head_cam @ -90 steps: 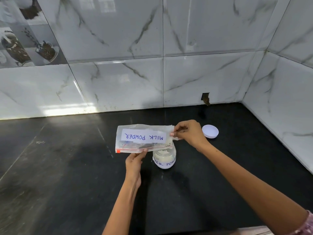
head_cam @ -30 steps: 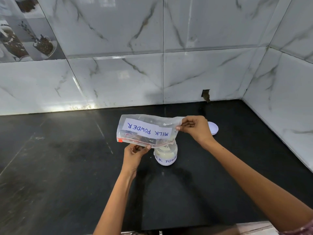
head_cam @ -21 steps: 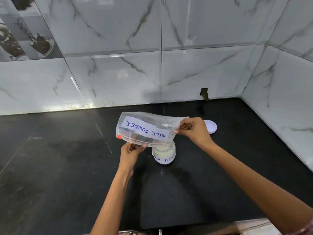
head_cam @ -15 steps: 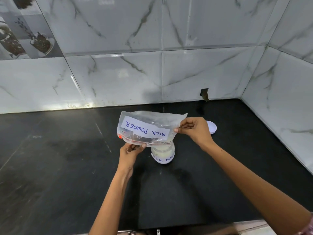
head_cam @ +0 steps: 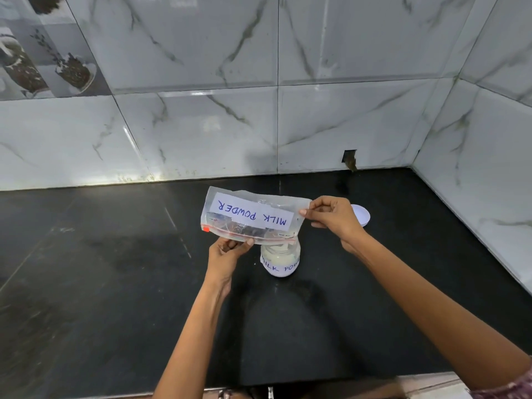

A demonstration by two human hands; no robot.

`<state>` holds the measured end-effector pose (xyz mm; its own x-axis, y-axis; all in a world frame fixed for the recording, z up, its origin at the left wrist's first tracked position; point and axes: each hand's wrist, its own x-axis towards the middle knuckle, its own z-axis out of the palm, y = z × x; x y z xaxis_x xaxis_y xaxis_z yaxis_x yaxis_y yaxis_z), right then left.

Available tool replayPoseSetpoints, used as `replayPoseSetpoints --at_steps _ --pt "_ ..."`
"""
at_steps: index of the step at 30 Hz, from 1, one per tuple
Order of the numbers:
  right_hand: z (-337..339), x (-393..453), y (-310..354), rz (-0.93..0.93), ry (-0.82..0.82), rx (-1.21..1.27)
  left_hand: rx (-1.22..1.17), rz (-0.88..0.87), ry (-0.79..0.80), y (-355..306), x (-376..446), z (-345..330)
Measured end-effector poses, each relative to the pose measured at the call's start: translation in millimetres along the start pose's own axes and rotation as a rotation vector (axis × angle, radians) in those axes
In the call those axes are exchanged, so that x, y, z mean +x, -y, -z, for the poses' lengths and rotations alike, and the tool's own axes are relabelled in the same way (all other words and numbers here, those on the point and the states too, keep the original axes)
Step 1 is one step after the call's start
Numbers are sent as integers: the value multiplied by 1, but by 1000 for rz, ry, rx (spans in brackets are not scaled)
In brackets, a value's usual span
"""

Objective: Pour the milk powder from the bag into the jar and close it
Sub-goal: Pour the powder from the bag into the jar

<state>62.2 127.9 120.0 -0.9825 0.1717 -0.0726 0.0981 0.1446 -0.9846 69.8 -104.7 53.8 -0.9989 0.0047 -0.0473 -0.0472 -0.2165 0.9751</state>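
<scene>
A clear zip bag [head_cam: 250,216] with an upside-down "MILK POWDER" label hangs inverted over the counter, looking nearly empty. My left hand [head_cam: 227,251] pinches its lower zip edge, and my right hand [head_cam: 331,216] pinches its upper right corner. Right under the bag's mouth stands a small open jar [head_cam: 280,259] with white powder inside and a "MILK POWDER" label. The bag hides the jar's rim. A round white lid [head_cam: 361,214] lies on the counter behind my right hand, partly hidden by it.
The black stone counter [head_cam: 115,269] runs left and toward me. Marble-tiled walls close the back and the right side, meeting in a corner at far right. A small dark hole [head_cam: 349,158] sits low in the back wall.
The bag has stayed over the jar, rocking and tilting slightly between my hands. Its left end is now a little higher than three seconds ago.
</scene>
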Motion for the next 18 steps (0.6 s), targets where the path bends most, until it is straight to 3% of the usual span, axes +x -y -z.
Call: replayPoseSetpoints --at_steps 8,12,15,18 --pt "-6 2 7 -35 43 23 -13 2 17 -9 2 -2" --pt "-13 -2 1 89 32 -154 -17 2 -6 -4 1 5" --pt "-15 -1 -1 180 -73 -167 9 4 9 0 -3 5" --pt "-25 -7 -4 241 -1 -220 11 9 -7 3 -6 2"
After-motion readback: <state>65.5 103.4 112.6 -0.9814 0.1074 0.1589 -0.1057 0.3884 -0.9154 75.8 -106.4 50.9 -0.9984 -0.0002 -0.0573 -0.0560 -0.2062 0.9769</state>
